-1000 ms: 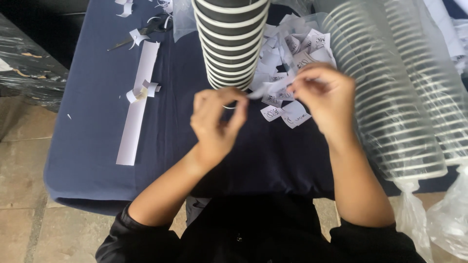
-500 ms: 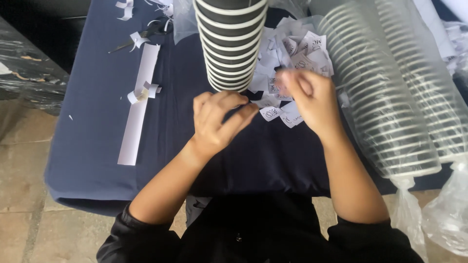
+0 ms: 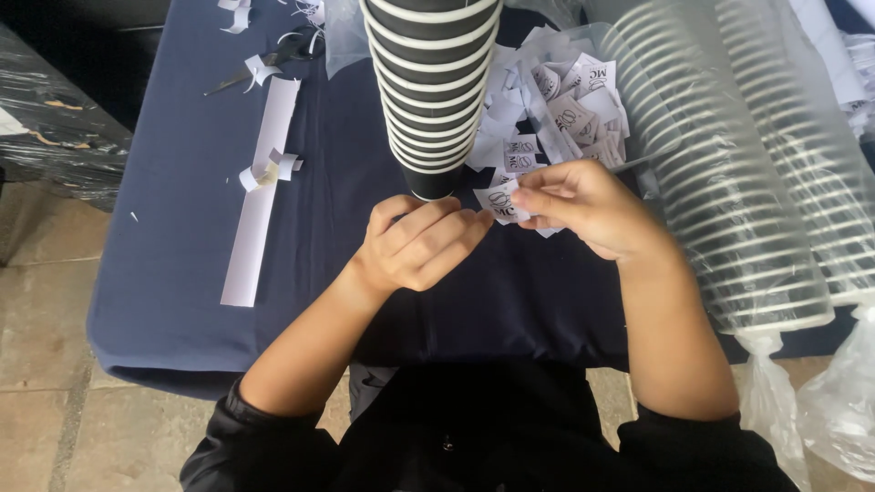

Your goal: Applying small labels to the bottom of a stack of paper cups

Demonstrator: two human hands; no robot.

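Head view: right hand [image 3: 588, 210] pinches paper label [image 3: 501, 200], left hand [image 3: 415, 246] touching.

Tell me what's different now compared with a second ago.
The right hand dipped to the pile of paper labels and now pinches one small label near the left hand, whose fingers have curled in. The black cup stack, wrapped cup sleeves and paper strip stayed put.
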